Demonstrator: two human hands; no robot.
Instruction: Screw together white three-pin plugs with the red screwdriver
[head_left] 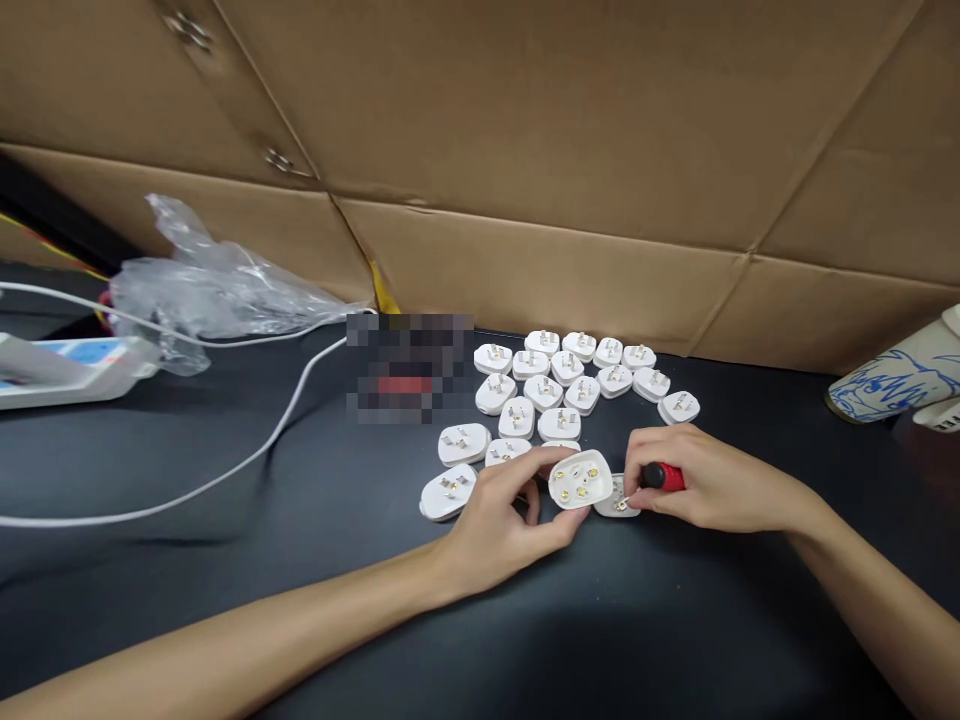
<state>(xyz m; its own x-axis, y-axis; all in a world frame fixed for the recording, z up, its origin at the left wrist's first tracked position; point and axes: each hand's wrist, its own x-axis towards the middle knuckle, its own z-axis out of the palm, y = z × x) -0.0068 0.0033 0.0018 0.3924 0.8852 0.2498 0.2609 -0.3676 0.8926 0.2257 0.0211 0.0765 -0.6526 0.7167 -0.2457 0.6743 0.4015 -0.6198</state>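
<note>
Between the thumb and fingers of my left hand is a white plug housing, tilted so that its inner side with brass-coloured screws faces me. Just to its right, a second white plug piece lies on the table, partly covered by the housing and my fingers. My right hand is closed around a red-and-black screwdriver handle; its shaft is hidden. The thumb and fingertip of that hand come together at a small metal part on this second piece.
Several white plugs lie pins up behind my hands. A clear plastic bag, a white cable and a power strip are at the left. Cardboard stands along the back. A patterned cylinder lies at right.
</note>
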